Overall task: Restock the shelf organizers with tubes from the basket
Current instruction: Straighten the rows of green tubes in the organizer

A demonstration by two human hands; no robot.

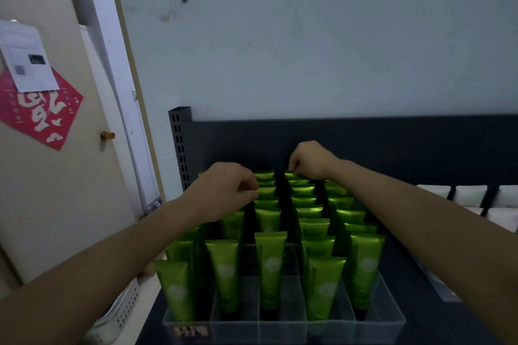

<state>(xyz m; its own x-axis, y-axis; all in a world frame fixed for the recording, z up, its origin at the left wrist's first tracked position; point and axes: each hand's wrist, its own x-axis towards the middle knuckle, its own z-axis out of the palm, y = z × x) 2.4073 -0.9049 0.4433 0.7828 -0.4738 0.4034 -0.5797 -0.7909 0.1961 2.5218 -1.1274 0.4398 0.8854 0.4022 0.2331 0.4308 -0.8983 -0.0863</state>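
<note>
On the shelf, the clear organizer holds rows of green tubes that should feel light, soft and slippery, best held by the flat top, where the left hand and right hand seem to pinch with curled fingers.
</note>
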